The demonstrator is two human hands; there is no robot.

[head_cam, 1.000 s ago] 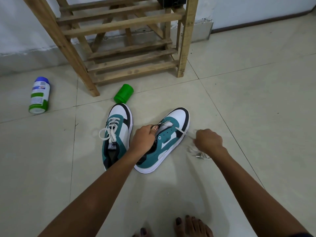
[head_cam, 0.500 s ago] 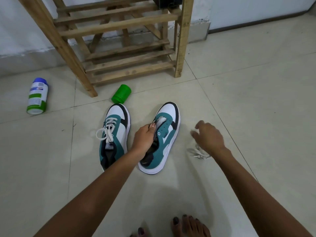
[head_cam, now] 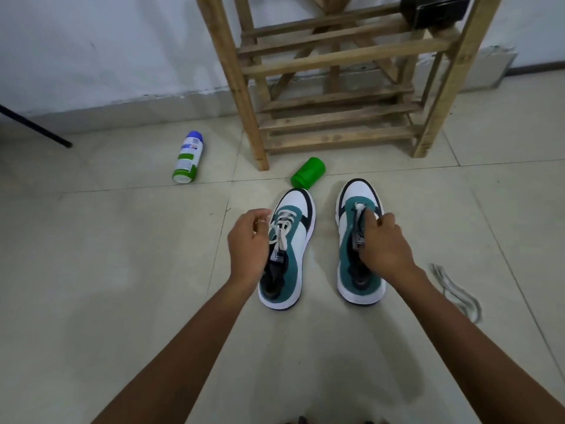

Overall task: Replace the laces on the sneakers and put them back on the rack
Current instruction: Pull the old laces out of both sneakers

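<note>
Two teal, white and black sneakers stand side by side on the tiled floor, toes toward the wooden rack. The left sneaker still carries a white lace tied in a bow. My left hand is at its left side and pinches a loose end of that lace. The right sneaker has no lace in its eyelets. My right hand lies over its tongue, fingers curled onto the upper. A loose white lace lies on the floor to the right of my right forearm.
A green cylindrical cap lies just beyond the left sneaker's toe, by the rack's front leg. A spray can lies on its side farther left. A black box sits on an upper rack shelf. A dark pole slants at far left.
My left hand has let go of the unlaced sneaker and moved to the laced one. My right hand left the loose lace on the floor and took the unlaced sneaker, which now stands straight.
</note>
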